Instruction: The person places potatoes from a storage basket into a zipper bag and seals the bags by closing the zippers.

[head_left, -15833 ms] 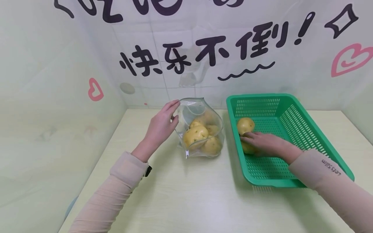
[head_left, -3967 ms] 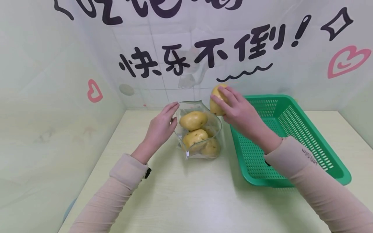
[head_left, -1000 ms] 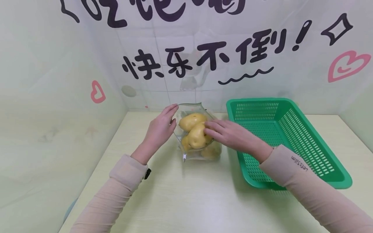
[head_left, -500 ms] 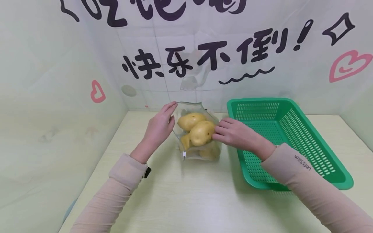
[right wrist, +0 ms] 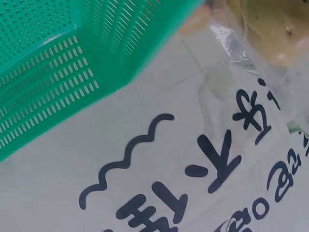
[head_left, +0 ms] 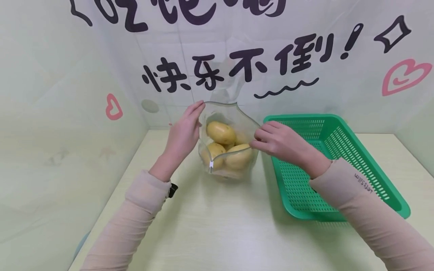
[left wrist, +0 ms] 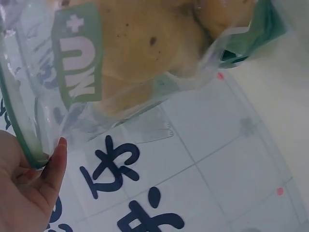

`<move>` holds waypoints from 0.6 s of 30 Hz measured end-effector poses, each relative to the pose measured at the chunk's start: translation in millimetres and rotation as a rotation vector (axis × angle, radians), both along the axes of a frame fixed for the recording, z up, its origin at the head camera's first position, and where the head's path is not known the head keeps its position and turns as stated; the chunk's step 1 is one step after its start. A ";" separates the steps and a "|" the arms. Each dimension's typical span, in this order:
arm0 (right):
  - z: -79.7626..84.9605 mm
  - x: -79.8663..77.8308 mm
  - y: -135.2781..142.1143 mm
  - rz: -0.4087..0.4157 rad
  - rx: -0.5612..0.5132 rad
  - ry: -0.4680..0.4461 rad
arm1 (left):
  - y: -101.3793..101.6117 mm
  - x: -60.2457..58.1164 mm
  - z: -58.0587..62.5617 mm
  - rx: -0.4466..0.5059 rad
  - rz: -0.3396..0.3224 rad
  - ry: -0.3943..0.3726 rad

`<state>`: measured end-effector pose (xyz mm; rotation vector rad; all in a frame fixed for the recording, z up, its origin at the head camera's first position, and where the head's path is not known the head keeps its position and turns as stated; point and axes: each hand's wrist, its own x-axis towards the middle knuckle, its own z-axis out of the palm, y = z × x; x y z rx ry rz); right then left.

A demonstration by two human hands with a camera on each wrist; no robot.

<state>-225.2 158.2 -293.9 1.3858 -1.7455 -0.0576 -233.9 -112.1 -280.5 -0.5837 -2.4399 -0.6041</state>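
Observation:
A clear plastic zip bag (head_left: 249, 122) stands at the middle of the table with its mouth wide apart and several yellow potatoes (head_left: 221, 132) inside. My left hand (head_left: 183, 131) pinches the bag's left rim between thumb and fingers, as the left wrist view also shows. On the other side, my right hand (head_left: 281, 141) pinches the right rim with curled fingers. A white zip slider (head_left: 211, 164) hangs at the front corner of the mouth. In the left wrist view a green printed label (left wrist: 79, 58) shows on the bag. The right hand itself is outside the right wrist view.
Right of the bag, a green slotted plastic basket (head_left: 286, 205) stands on the pale table (head_left: 217, 226), partly covered by the right forearm. Behind rises a white wall sheet (head_left: 169, 45) with dark lettering and pink hearts.
Earlier, my right hand carried potatoes from the basket into the bag. It has since let go of the last one and taken the rim. Both hands and the bag's mouth have risen.

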 end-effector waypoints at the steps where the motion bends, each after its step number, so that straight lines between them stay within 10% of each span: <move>1: 2.6 0.2 -0.4 0.005 -0.011 -0.003 | 0.8 -0.4 3.3 0.009 -0.006 -0.002; 18: 18.1 3.2 -6.0 0.026 -0.054 -0.038 | -2.9 -4.0 27.5 0.035 -0.008 -0.084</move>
